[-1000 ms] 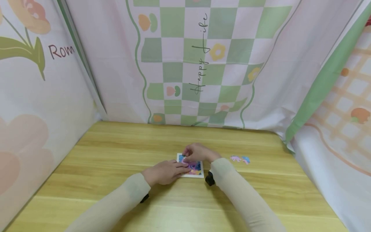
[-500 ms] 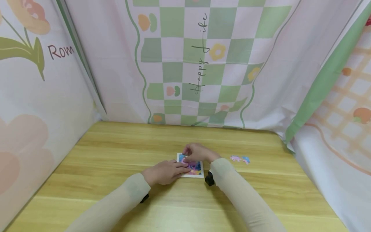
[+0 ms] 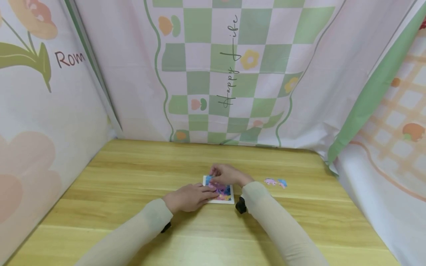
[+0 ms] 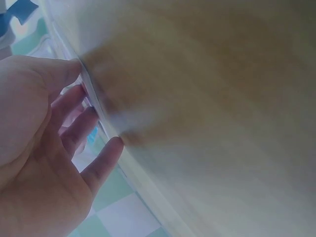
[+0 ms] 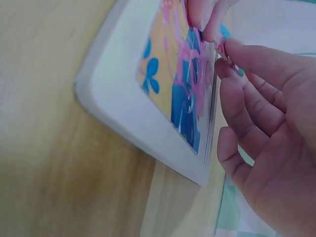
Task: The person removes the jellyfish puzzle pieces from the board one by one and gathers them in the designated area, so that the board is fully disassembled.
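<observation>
A small jigsaw puzzle in a white frame (image 3: 232, 199) lies flat at mid-table, its picture pink, blue and yellow. My left hand (image 3: 191, 197) rests on its left part with fingers extended, covering some of the picture. Over the upper part, my right hand (image 3: 229, 175) pinches a small puzzle piece (image 5: 223, 51) between thumb and fingertips, mostly hidden by them. In the right wrist view the piece is close over the picture, beside the left fingertips. To the right on the table lie two loose puzzle pieces, a pink one (image 3: 270, 181) and a blue-and-pink one (image 3: 282, 183).
The wooden table (image 3: 139, 166) extends around the puzzle on all sides. A checkered curtain (image 3: 223, 85) hangs along its back edge, with printed cloth (image 3: 43, 103) on the left and more on the right. A black wrist camera (image 3: 241, 205) sits below the right cuff.
My right thumb and fingertips have shifted slightly over the upper part of the puzzle. The left hand and the loose pieces stay where they were.
</observation>
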Demonstrator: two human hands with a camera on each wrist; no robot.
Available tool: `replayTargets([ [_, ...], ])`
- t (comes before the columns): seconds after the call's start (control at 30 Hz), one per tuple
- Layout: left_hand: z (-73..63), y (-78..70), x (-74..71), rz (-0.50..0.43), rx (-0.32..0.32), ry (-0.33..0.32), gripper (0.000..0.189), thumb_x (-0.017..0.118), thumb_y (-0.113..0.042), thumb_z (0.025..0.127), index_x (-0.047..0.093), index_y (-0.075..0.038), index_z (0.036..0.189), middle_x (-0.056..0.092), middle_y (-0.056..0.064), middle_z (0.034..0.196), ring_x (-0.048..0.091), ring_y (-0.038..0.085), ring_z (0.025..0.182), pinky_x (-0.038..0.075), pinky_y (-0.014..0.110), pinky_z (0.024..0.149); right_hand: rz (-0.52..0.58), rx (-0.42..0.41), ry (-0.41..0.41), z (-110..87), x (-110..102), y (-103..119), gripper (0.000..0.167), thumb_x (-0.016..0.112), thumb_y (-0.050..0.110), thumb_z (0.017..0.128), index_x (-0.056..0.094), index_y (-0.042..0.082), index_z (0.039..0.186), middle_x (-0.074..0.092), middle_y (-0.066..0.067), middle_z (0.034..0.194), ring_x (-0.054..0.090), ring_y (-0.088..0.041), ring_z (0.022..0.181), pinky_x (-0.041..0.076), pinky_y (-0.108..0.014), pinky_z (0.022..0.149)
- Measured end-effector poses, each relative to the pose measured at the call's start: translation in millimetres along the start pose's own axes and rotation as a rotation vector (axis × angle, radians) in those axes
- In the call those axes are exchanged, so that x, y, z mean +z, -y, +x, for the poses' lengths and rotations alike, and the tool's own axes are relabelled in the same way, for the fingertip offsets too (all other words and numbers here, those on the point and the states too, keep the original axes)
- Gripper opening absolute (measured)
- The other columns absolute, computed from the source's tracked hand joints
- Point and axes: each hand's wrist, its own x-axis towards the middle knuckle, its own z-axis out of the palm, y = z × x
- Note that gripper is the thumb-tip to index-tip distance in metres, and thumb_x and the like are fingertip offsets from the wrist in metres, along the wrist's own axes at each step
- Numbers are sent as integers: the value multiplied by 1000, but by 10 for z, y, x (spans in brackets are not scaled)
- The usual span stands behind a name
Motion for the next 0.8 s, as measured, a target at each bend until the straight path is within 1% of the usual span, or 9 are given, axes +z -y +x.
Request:
replayTargets([
  [0.13, -8, -2, -11, -27, -17, 9, 45, 48, -25, 108, 45, -20, 153, 45, 3, 154, 46, 24, 136, 45, 40, 106, 2, 3, -2, -2, -5, 21, 16, 73, 17, 94, 64, 14, 107, 69, -2, 101, 65, -17, 89, 56, -34, 77],
  [0.2, -8, -3, -12, -39, -27, 19, 46, 47, -25, 108, 44, -22, 153, 44, 2, 154, 46, 24, 136, 45, 40, 106, 7, 6, 3, -12, -16, 23, 16, 72, 18, 94, 64, 14, 107, 69, -2, 102, 65, -17, 89, 56, -34, 76],
  [0.37, 17, -11, -13, -63, -42, 31, 45, 45, -27, 109, 44, -23, 154, 45, 1, 154, 47, 24, 134, 45, 41, 105, 12, -7, 15, -53, -89, -3, 15, 69, 19, 97, 65, 14, 110, 68, 0, 97, 66, -17, 85, 56, -34, 72],
  [0.57, 41, -23, -23, -70, -61, 53, 45, 43, -29, 109, 43, -24, 154, 44, -1, 154, 48, 24, 133, 47, 41, 103, -13, -24, -8, -124, -206, -133, 21, 70, 22, 96, 66, 11, 113, 68, 0, 96, 65, -15, 87, 55, -35, 78],
  [0.8, 14, -35, -48, -66, -54, 43, 44, 45, -28, 109, 45, -22, 153, 48, 2, 151, 50, 25, 132, 46, 40, 105, -20, -37, -31, -267, -337, -316, 21, 70, 21, 96, 67, 9, 113, 71, -2, 99, 66, -17, 89, 56, -37, 80],
])
